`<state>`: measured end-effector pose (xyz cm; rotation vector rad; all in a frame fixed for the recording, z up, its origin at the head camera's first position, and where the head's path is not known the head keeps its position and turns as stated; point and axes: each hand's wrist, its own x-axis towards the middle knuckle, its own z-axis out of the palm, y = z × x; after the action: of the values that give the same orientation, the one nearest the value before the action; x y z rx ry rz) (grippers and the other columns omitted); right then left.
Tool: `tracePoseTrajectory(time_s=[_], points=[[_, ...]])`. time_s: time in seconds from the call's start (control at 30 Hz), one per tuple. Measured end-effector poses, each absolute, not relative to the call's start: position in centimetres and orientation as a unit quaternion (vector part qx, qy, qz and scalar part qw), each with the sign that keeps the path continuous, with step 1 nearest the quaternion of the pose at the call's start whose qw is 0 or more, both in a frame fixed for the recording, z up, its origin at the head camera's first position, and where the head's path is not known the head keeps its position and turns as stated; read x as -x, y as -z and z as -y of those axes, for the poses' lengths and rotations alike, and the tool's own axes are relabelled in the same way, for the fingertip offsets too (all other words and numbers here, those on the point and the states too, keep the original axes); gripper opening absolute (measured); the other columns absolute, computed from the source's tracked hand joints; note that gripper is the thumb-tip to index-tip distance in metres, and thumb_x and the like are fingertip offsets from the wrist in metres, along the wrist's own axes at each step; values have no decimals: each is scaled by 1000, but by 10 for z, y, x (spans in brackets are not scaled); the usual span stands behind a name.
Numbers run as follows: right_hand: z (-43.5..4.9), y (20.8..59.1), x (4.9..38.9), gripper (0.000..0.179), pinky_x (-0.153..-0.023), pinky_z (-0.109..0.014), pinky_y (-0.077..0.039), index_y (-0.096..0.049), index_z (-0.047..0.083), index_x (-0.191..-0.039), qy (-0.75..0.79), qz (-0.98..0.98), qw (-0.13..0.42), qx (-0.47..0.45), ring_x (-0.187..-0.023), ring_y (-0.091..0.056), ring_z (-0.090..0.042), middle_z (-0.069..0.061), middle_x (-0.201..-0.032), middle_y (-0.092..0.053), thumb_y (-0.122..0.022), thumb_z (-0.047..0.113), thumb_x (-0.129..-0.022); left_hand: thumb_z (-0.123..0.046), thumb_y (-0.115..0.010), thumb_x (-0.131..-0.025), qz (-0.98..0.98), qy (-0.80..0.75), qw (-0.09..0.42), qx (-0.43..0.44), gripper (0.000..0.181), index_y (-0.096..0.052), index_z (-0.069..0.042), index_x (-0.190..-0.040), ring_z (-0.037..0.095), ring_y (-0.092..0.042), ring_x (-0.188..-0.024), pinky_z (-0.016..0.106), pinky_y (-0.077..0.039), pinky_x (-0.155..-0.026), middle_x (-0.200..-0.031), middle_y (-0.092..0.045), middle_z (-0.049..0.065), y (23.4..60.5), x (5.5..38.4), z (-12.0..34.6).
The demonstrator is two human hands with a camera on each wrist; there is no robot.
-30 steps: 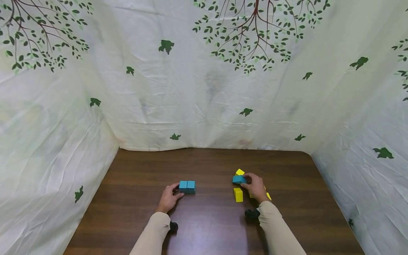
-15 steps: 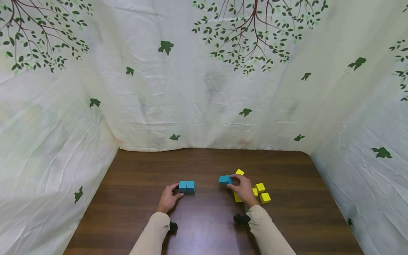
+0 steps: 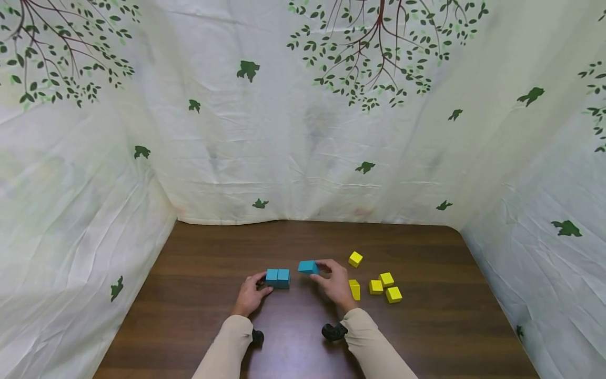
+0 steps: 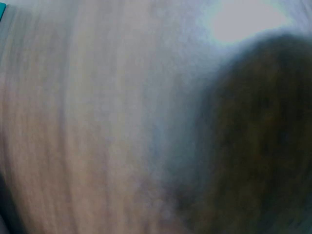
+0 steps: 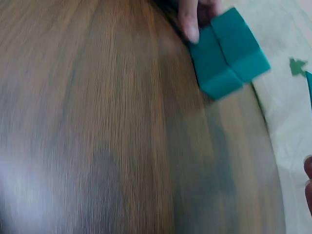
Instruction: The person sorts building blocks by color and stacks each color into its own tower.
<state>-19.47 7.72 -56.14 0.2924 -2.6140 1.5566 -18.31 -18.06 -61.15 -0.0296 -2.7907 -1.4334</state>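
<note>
Two blue blocks (image 3: 278, 278) sit side by side, touching, on the brown table. My left hand (image 3: 249, 296) holds the left one of the pair, thumb at its near side and fingers behind. The right wrist view shows this pair (image 5: 226, 56) closer, with the left thumb (image 5: 189, 24) against it. My right hand (image 3: 337, 284) pinches another blue block (image 3: 307, 267) between thumb and fingers, a short gap to the right of the pair; it appears lifted and slightly tilted. Only fingertips (image 5: 309, 170) of that hand show in its wrist view. The left wrist view is mostly blurred tabletop.
Several yellow blocks lie loosely to the right of my right hand: one far back (image 3: 355, 259), one partly behind the hand (image 3: 354, 290), and a cluster (image 3: 386, 279). A printed white cloth (image 3: 303, 173) hangs behind the table (image 3: 213, 247).
My right hand has carried the blue block leftward from among the yellow blocks toward the blue pair, uncovering the yellow cluster. The left hand has stayed in place.
</note>
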Motion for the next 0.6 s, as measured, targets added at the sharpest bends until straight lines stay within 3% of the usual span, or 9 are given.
tracePoseTrajectory(time_s=[0.6], points=[[-26,557,200,35,-90,-41,-50,-67,3,-115,-484,858,35,-168,-100,-62,-22,-6,-107,-67,-77,13,-83,-6,-74,-83,887,462,3,5,42,-61,3,-122,30,-53,-96,50,-45,-86,-99,-59,14,607,181,181]])
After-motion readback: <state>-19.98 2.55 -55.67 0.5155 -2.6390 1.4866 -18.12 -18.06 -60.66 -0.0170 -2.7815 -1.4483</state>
